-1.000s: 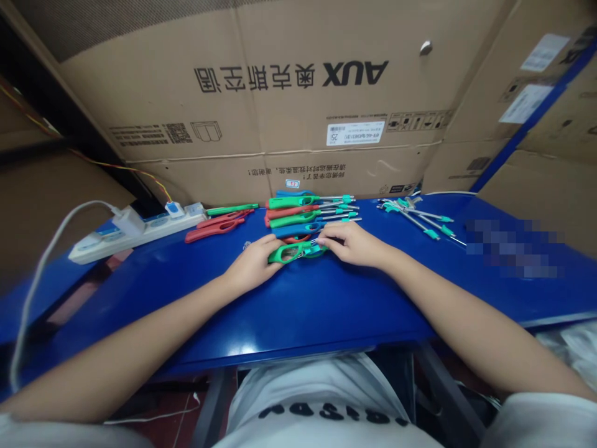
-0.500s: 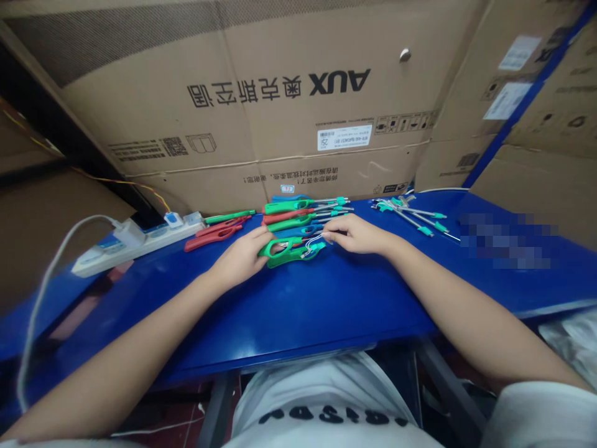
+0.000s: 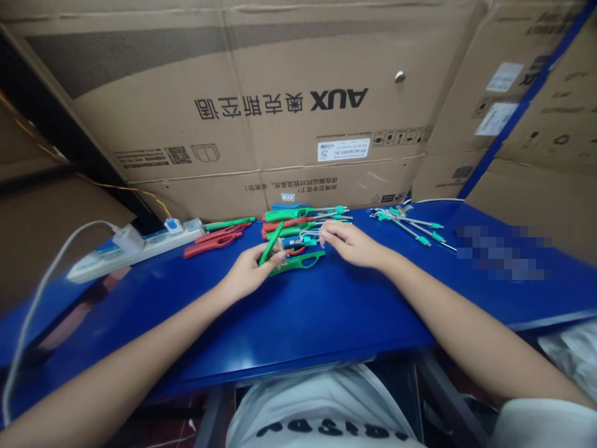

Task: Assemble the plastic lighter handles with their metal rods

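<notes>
The left hand (image 3: pixel 247 270) is gripping the raised green shell (image 3: pixel 272 243), which lay shut on the lower green shell (image 3: pixel 301 262) half a second ago and is now tilting upward off it. The lower shell is lying flat on the blue workbench (image 3: pixel 298 317). The right hand (image 3: pixel 352 244) is pinching the metal nozzle tube (image 3: pixel 308 238) just above it, beside the row of lighters (image 3: pixel 298 216).

The big carton (image 3: pixel 186 81) behind the counter (image 3: pixel 303 311) carries the brand "AUX" in bold black, upside down, with the characters 奥克斯空调 beside it. Its white label (image 3: pixel 343 149) shows "25" by a barcode, and the finer print is too small to read. The right carton (image 3: pixel 471 124) shows part of another "AUX". The shirt (image 3: pixel 326 417) print is unreadable.
</notes>
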`<state>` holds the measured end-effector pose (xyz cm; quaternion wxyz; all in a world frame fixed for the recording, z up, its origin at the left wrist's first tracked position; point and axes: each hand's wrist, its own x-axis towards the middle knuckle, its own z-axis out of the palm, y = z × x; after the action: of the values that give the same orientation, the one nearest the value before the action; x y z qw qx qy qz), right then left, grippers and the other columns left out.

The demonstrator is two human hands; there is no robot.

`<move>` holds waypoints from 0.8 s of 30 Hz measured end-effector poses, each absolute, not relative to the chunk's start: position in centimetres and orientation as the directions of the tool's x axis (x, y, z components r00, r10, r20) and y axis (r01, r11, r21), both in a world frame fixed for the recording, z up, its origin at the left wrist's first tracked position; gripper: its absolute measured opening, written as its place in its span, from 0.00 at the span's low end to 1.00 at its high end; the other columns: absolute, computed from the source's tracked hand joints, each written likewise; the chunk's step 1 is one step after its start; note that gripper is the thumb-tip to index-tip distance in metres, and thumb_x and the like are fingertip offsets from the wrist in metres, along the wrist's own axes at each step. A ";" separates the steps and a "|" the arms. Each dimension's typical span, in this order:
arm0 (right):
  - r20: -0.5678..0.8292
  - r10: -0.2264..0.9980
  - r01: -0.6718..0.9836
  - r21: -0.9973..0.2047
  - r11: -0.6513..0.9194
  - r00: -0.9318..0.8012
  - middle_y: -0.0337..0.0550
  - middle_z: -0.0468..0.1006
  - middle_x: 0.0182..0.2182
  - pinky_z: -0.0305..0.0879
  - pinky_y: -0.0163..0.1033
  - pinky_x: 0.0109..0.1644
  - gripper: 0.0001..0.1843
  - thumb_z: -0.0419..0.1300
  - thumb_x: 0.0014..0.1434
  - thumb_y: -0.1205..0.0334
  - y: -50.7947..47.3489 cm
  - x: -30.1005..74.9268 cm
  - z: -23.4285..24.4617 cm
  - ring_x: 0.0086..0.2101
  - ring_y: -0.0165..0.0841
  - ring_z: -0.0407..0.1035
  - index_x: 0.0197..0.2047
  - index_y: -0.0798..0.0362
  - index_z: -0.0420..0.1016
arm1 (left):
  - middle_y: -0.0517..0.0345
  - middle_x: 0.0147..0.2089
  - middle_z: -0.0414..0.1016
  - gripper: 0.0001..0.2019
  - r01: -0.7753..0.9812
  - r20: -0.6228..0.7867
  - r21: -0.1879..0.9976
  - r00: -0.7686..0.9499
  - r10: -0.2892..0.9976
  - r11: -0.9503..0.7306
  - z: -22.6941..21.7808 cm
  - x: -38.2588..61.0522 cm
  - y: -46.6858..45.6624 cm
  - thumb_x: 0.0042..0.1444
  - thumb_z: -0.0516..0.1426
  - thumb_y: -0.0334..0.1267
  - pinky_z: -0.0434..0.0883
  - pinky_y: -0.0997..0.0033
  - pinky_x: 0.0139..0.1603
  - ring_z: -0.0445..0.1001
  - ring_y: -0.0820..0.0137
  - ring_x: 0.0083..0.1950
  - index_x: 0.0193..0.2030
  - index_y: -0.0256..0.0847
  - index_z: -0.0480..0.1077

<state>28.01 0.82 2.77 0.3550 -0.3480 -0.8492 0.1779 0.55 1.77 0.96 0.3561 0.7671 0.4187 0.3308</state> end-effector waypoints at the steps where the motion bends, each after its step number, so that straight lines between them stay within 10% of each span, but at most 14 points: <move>1: 0.499 0.686 0.432 -0.537 0.725 -0.530 0.46 0.72 0.36 0.64 0.42 0.50 0.20 0.44 0.73 0.53 0.4 27.2 2.7 0.40 0.35 0.67 0.35 0.53 0.70 | 0.58 0.32 0.73 0.23 0.373 0.182 0.856 0.430 0.884 -0.358 1.0 1.0 1.2 0.55 0.59 0.60 0.65 0.72 0.34 0.68 0.70 0.32 0.35 0.38 0.73; 8: 0.345 0.705 0.433 -0.599 0.674 -0.620 0.46 0.75 0.37 0.65 0.40 0.44 0.15 0.48 0.72 0.53 -1.2 24.7 1.9 0.37 0.34 0.68 0.40 0.52 0.70 | 0.69 0.21 0.52 0.17 0.110 0.001 0.992 0.463 0.887 -0.059 1.0 1.9 -0.4 0.52 0.63 0.50 0.47 0.75 0.22 0.49 0.78 0.21 0.36 0.37 0.71; 24: 0.275 0.704 0.306 -0.756 0.579 -0.655 0.41 0.74 0.31 0.64 0.36 0.39 0.19 0.58 0.66 0.47 -0.7 24.1 0.5 0.33 0.31 0.66 0.35 0.55 0.75 | 0.57 0.33 0.74 0.18 0.071 -0.034 0.997 0.497 0.867 -0.002 0.1 2.2 -0.5 0.45 0.69 0.49 0.63 0.75 0.30 0.69 0.72 0.32 0.37 0.38 0.78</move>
<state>24.06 -0.66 0.48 0.2872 -0.3003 -0.8408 0.3469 2.17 -0.45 0.08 0.5985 0.6249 0.3752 0.3325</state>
